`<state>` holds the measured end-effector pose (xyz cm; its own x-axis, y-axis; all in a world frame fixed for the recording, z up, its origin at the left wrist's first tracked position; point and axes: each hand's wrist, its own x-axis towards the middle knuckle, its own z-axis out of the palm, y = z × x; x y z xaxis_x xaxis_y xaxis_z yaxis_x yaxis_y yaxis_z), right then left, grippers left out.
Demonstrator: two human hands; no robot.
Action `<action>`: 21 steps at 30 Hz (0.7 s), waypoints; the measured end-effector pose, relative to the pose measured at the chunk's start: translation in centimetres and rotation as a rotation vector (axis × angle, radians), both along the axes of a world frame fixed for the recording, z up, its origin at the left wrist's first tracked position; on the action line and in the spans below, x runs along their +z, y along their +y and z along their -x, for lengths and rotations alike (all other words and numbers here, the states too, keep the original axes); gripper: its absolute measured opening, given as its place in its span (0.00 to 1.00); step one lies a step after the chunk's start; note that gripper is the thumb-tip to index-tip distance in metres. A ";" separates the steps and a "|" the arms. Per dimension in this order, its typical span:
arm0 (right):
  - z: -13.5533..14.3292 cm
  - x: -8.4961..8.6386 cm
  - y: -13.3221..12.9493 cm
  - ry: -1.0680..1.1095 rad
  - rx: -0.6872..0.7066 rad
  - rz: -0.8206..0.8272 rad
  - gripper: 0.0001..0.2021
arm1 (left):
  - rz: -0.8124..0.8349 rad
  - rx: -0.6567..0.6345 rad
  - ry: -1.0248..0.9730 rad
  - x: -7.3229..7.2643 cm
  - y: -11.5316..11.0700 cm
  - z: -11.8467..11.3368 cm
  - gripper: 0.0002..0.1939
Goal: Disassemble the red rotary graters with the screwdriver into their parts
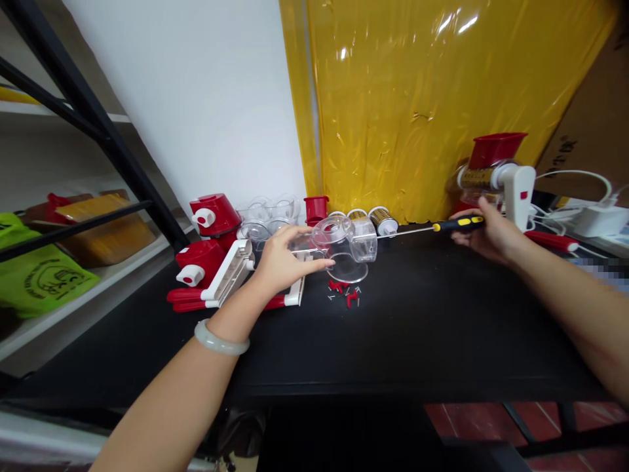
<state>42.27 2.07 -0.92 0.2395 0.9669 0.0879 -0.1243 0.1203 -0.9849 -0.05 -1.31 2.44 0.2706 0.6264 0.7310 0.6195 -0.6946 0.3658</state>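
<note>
Screwdriver with a black-and-yellow handle and a thin steel shaft (445, 227) is what we grip in our right hand (489, 233), at the far right of the black tabletop (417, 328), just in front of the assembled red-and-white rotary grater (496, 174). Our fingers curl around the handle, thumb lying along its top. Its long axis runs almost level across the table, handle to the right, tip pointing left toward the clear plastic grater housing (344, 246); the tip appears to end just short of the housing's right side, near a steel grating drum (383, 221).

Our left hand (285, 262) rests on the housing with fingers spread, the fingertips reaching along its near edge and the palm over the white-and-red base parts (230, 272) beside it. Whether the fingers press down firmly we cannot tell.

To do this well, we judge that the housing should be pinned flat so it cannot slide, and the shaft kept in line with whatever screw hole it meets, not slanted. The small pile of red clips and tiny screws (344, 293) lies just in front of the housing, easy to scatter with a wrist. Red-and-white grater bodies (211, 216) and clear cups (268, 213) crowd the back left.
</note>
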 end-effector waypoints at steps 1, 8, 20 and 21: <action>0.0 -0.1 0.1 -0.070 -0.042 -0.001 0.20 | 0.001 -0.001 0.001 0.0 0.0 0.0 0.30; 0.0 0.7 -0.9 0.203 0.124 -0.163 0.08 | 0.005 -0.001 -0.002 0.1 0.1 0.0 0.30; 1.1 1.8 -1.1 0.025 -0.010 -0.314 0.01 | 0.168 -0.029 -0.160 -0.7 1.3 1.0 0.32; 1.3 2.1 -1.4 0.062 0.019 -0.343 0.05 | 0.173 -0.035 -0.178 -0.8 1.6 1.2 0.32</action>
<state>41.01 0.67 1.23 0.2367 0.8881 0.3941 -0.1879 0.4398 -0.8782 -1.24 0.26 1.60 0.1705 0.7388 0.6520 0.5115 -0.6319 0.5823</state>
